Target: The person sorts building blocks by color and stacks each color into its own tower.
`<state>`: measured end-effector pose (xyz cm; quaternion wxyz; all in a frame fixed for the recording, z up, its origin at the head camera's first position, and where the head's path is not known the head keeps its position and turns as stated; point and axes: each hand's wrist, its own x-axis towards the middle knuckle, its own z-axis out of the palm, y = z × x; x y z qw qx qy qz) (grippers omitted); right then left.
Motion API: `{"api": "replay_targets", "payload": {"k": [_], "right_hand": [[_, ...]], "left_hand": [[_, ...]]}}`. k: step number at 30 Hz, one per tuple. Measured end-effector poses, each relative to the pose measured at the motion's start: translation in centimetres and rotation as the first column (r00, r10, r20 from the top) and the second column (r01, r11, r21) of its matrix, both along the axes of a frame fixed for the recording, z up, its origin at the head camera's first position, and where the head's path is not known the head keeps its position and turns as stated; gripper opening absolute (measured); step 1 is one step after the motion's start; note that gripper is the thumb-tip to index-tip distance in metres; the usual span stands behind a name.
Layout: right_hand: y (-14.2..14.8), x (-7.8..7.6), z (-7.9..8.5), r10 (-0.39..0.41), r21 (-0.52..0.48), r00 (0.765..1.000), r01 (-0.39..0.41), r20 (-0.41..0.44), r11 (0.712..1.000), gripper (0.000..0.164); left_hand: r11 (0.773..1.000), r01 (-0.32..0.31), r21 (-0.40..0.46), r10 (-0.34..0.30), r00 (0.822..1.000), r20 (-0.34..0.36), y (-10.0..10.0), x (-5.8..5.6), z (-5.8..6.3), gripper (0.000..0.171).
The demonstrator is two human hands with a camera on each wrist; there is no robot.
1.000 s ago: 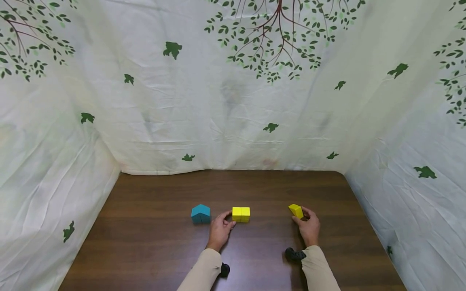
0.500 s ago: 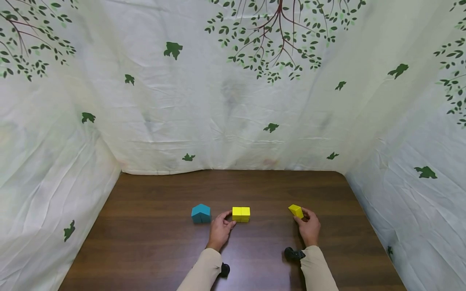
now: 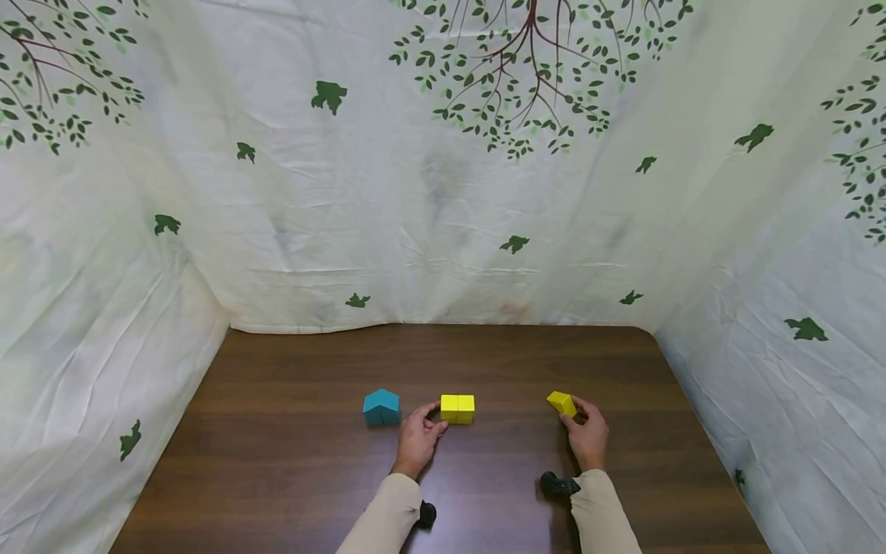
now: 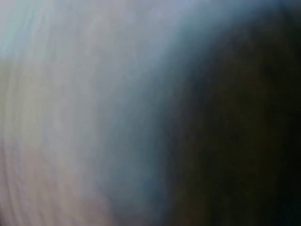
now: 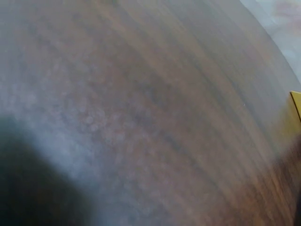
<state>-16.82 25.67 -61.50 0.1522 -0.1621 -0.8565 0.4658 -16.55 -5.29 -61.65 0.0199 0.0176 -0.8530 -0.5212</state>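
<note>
Near the middle of the table stands a yellow block stack, with seams between its pieces. My left hand grips its left side, with the thumb at the front corner and the fingers by the left face. To the right, my right hand pinches a wedge-like yellow block between thumb and fingers; it sits tilted. In the right wrist view, only an edge of a yellow block shows at the right border. The left wrist view is too blurred to make out the hand's work.
A blue block pair with a peaked top stands just left of my left hand. The brown wooden table is bordered by a white cloth printed with leaves and birds. Dark wrist devices sit at both sleeves.
Almost nothing differs; the yellow block in my right hand has shifted very slightly left. My left hand stays at the yellow stack.
</note>
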Motion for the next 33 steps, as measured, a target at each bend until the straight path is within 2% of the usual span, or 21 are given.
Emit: {"api": "replay_targets", "payload": {"k": [7, 15, 26, 33], "right_hand": [[-0.1, 0.5, -0.1, 0.006, 0.009, 1.000, -0.006, -0.010, 1.000, 0.039], [-1.2, 1.3, -0.1, 0.022, -0.002, 1.000, -0.022, -0.019, 1.000, 0.039], [-4.5, 1.9, 0.3, 0.068, -0.112, 0.997, -0.071, -0.028, 0.991, 0.037], [-6.8, 1.8, 0.7, 0.108, -0.132, 0.994, -0.111, -0.026, 0.985, 0.036]], "left_hand": [[1.000, 0.008, -0.010, -0.008, 1.000, 0.001, 0.0, 0.3, 0.1, 0.040], [1.000, -0.001, -0.009, 0.002, 0.999, 0.032, 0.1, 0.4, 0.3, 0.041], [1.000, 0.004, -0.005, -0.004, 1.000, 0.007, 0.1, 0.4, 0.0, 0.041], [1.000, -0.002, -0.007, 0.002, 1.000, 0.016, 0.2, 0.4, 0.1, 0.041]]}}
